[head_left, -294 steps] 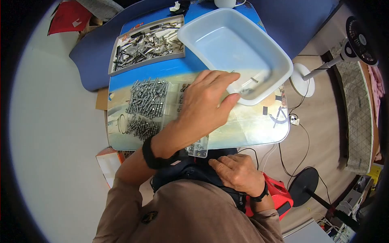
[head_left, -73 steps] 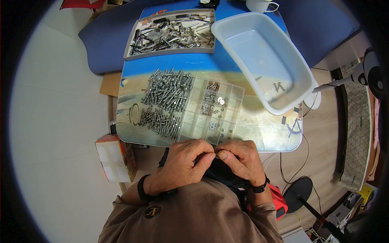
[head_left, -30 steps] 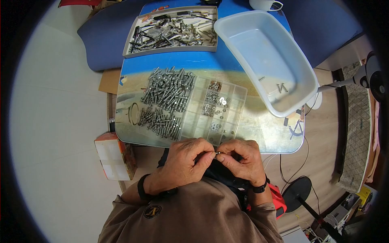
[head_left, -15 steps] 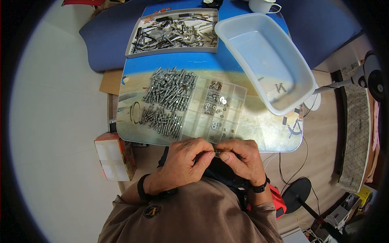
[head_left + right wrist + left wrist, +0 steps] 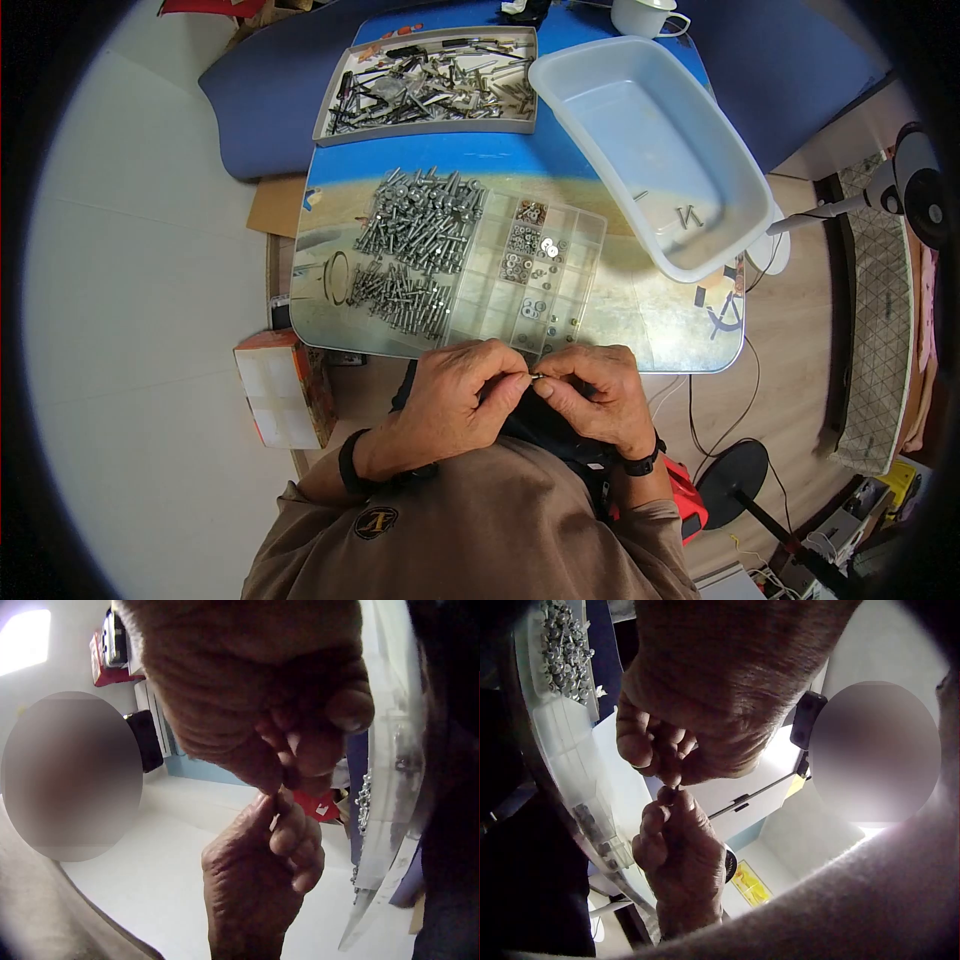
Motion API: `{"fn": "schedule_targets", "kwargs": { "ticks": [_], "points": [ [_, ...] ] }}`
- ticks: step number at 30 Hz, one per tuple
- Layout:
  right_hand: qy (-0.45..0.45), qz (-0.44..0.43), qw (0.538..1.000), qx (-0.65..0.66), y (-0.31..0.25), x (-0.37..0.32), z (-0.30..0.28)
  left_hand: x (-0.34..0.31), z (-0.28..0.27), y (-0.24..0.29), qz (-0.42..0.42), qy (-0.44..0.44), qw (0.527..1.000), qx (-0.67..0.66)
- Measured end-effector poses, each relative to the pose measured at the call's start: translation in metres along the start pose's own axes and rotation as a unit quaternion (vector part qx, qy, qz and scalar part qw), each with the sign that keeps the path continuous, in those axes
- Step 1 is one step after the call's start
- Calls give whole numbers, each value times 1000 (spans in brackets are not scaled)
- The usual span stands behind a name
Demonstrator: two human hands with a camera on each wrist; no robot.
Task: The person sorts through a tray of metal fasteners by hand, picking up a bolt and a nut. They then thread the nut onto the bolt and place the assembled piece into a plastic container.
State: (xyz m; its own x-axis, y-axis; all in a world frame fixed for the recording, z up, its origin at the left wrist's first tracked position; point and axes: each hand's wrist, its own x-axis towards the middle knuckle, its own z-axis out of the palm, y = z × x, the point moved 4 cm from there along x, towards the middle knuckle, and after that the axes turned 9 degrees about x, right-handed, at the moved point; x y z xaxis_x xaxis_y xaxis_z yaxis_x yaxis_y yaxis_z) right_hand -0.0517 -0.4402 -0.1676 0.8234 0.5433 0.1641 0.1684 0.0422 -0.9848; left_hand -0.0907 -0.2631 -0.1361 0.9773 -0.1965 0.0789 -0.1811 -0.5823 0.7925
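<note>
Head: left hand (image 5: 455, 395) and right hand (image 5: 595, 395) together, pinching a small fastener (image 5: 537, 377) just off the near edge of the desk (image 5: 660, 330). Left wrist: pinch closed, part barely visible. Right wrist: likewise. I'd hold it square, above the organizer (image 5: 480, 310).

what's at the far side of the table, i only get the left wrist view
Observer: A grey tray of mixed hardware sits at the far edge, beyond the clear organiser box.
Operator: what are the hands pinching, too dark here
Observer: A small shiny metal part, pinched between the left hand and the right hand.
Operator: anything right of the tray
Observer: A white tub, with a few small metal pieces lying in its near end.
</note>
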Motion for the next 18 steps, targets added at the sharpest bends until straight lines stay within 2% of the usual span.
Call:
{"fn": "schedule_targets", "kwargs": {
  "ticks": [18],
  "points": [
    [12, -11, 1000, 4, 5, 1, -2, 5, 1, -2, -23, -6, 1000, -9]
  ]
}}
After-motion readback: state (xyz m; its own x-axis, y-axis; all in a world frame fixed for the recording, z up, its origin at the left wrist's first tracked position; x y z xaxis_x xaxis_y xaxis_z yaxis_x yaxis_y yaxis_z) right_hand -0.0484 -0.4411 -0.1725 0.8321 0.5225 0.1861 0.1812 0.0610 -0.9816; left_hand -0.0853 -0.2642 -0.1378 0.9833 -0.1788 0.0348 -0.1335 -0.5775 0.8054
